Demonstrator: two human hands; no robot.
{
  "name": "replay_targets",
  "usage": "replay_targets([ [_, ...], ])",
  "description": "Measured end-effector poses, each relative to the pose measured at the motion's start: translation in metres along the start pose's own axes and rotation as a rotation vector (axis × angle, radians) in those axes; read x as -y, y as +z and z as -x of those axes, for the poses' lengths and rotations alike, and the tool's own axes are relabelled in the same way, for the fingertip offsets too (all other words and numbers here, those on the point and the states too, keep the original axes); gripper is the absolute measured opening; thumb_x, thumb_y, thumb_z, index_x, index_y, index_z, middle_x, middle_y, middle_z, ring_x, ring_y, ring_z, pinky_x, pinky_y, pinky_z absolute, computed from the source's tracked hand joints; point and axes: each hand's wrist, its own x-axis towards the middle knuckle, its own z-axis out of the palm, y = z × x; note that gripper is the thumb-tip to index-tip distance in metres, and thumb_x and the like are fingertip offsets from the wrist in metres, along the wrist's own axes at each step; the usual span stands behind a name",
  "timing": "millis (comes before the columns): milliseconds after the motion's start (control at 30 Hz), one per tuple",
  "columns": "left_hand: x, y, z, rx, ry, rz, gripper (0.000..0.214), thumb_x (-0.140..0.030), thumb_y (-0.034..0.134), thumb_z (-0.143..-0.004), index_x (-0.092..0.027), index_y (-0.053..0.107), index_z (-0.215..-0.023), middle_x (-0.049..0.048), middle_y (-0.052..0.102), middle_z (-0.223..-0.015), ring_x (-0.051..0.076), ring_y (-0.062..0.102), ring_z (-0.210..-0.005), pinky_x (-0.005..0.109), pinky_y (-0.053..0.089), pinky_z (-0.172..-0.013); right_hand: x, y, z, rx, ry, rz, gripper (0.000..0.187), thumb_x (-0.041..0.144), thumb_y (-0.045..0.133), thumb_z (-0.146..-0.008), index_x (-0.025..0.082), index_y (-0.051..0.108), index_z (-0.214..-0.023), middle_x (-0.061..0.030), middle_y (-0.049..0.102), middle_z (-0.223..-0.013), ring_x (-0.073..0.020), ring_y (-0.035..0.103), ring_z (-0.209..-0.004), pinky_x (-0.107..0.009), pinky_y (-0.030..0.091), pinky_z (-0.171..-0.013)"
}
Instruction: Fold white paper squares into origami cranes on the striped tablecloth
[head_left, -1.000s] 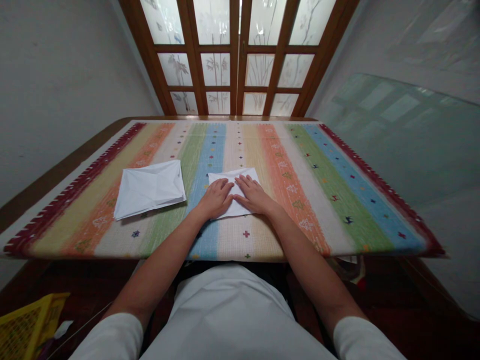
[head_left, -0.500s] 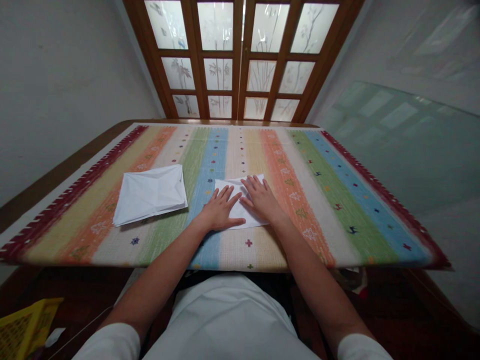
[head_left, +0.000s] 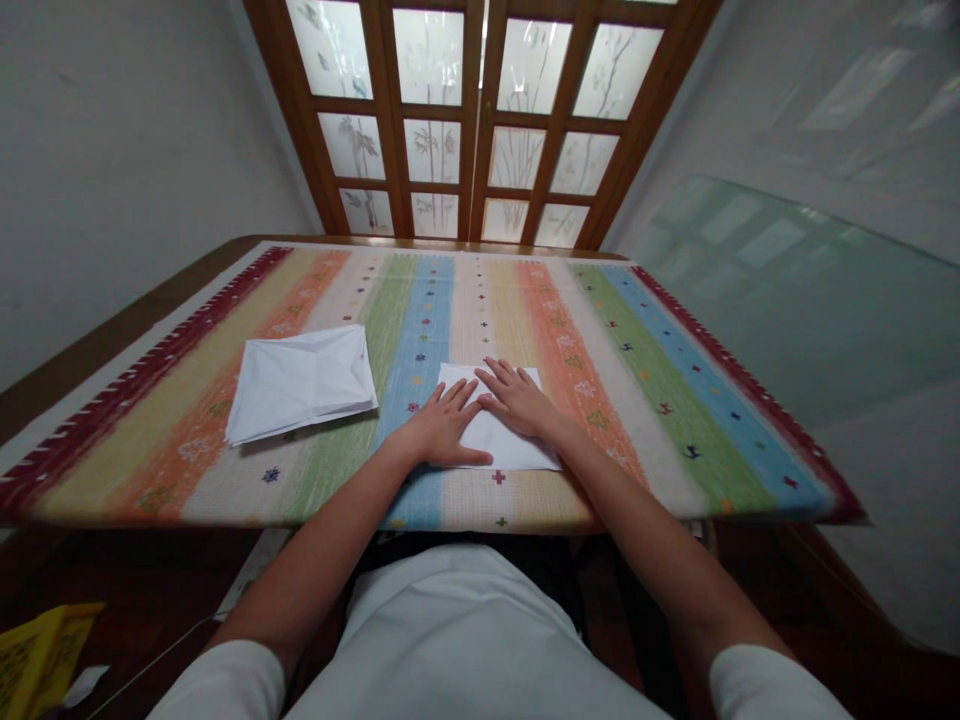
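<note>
My left hand point(head_left: 442, 426) lies flat with its fingers spread, its fingertips and thumb on the left part of a folded white paper point(head_left: 504, 430). My right hand point(head_left: 517, 402) rests palm down on the upper part of the same sheet, its fingertips close to my left hand. Neither hand grips the paper. To the left, a larger folded white paper point(head_left: 300, 385) lies on the striped woven mat point(head_left: 480, 512), out of reach of my fingers' current spread and touched by neither hand.
The multicoloured mat covers a wooden table point(head_left: 127, 362). Frosted glass doors point(head_left: 465, 110) stand beyond it, and a large glass pane point(head_left: 795, 300) leans at the right. A yellow basket point(head_left: 37, 660) sits low on the left, below the table edge.
The smaller paper has slid right and toward me across the mat, with both hands moving along on it. My head has tilted slightly, shifting the whole view.
</note>
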Motion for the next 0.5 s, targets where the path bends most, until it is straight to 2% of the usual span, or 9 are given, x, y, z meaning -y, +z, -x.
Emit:
replay_targets([
  [133,-0.003,-0.003,0.001,0.035,-0.032,0.004,0.113,-0.082,0.070,-0.084,-0.019,0.035,-0.171,0.0236,0.019,-0.181,0.044,0.018,-0.169,0.063,0.020,-0.134,-0.008,0.006,0.002,-0.003,0.003,0.005,0.066,0.056,0.035,-0.114,0.022,0.041,-0.170,-0.0142,0.025,-0.181,-0.0334,0.025,-0.169,-0.062,0.026,-0.134],
  [233,-0.010,-0.004,0.009,0.006,-0.132,-0.004,0.105,-0.078,0.073,-0.085,-0.024,0.040,-0.169,0.0232,0.026,-0.180,0.051,0.025,-0.165,0.070,0.030,-0.127,-0.008,0.006,0.002,-0.009,-0.005,0.010,0.069,0.060,0.037,-0.113,0.023,0.040,-0.171,-0.0137,0.026,-0.181,-0.0331,0.025,-0.169,-0.062,0.025,-0.135],
  [333,-0.021,-0.005,0.023,-0.083,-0.251,-0.016,0.080,-0.065,0.071,-0.094,-0.024,0.051,-0.160,0.0242,0.036,-0.175,0.054,0.041,-0.156,0.071,0.040,-0.120,-0.007,0.005,0.002,-0.010,-0.008,0.015,0.071,0.061,0.038,-0.112,0.022,0.039,-0.171,-0.0144,0.026,-0.181,-0.0334,0.025,-0.169,-0.061,0.025,-0.135],
  [400,-0.028,-0.007,0.032,-0.145,-0.273,-0.004,0.059,-0.052,0.067,-0.100,-0.020,0.060,-0.149,0.0248,0.043,-0.171,0.049,0.051,-0.150,0.064,0.046,-0.119,-0.006,0.005,0.002,-0.007,-0.008,0.020,0.072,0.061,0.038,-0.112,0.021,0.039,-0.171,-0.0153,0.025,-0.181,-0.0340,0.025,-0.169,-0.062,0.025,-0.135],
  [500,-0.036,-0.008,0.040,-0.242,-0.278,0.080,0.038,-0.033,0.065,-0.101,-0.020,0.066,-0.137,0.0204,0.051,-0.165,0.039,0.059,-0.144,0.055,0.051,-0.118,-0.006,0.005,0.002,-0.002,-0.006,0.036,0.074,0.062,0.038,-0.111,0.020,0.039,-0.171,-0.0158,0.026,-0.181,-0.0349,0.026,-0.169,-0.061,0.025,-0.134],
])
